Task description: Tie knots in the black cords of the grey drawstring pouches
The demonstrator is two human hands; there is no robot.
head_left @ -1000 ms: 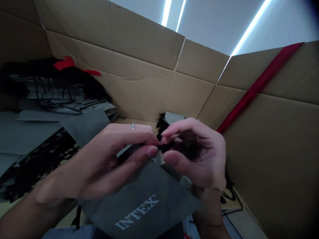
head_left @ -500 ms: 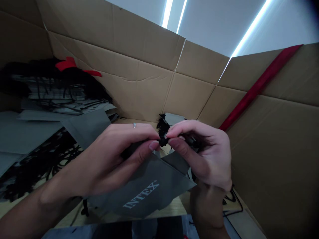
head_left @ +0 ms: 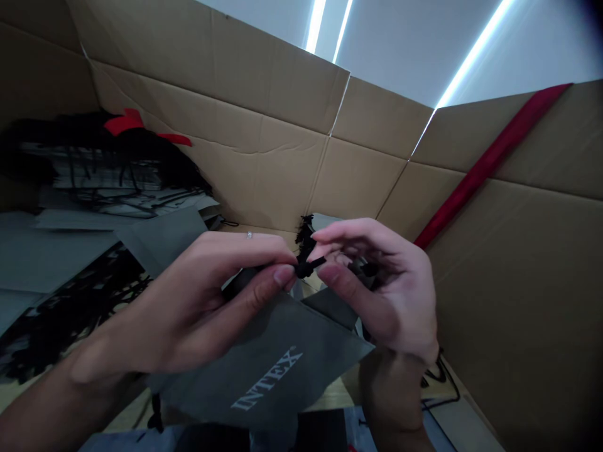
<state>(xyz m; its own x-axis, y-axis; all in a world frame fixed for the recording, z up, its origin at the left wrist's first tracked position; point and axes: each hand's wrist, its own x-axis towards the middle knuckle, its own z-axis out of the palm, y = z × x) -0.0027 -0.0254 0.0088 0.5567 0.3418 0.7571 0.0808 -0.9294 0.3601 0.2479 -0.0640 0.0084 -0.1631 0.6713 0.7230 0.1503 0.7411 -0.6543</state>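
My left hand (head_left: 207, 295), with a ring on one finger, pinches a black cord (head_left: 304, 270) between thumb and forefinger. The cord has a knot, and its short end points right. Around that end, my right hand (head_left: 381, 282) is curled, with thumb and forefinger apart. Something dark shows behind its thumb; I cannot tell whether the hand holds it. Below both hands hangs a grey fabric bag (head_left: 273, 351), tilted, with white INTEX lettering. Its upper edge is partly hidden by my left hand.
Stacked grey bags with black cords (head_left: 108, 169) lie at the left, red strips (head_left: 125, 122) on top. A smaller bag pile (head_left: 325, 221) sits behind my hands. Cardboard walls (head_left: 273, 169) enclose the back and right, with a dark red band (head_left: 490, 166) across the right one.
My right thumb and forefinger have parted, baring the cord's end. My left hand has shifted slightly left with the knot, and the bag hangs a little lower.
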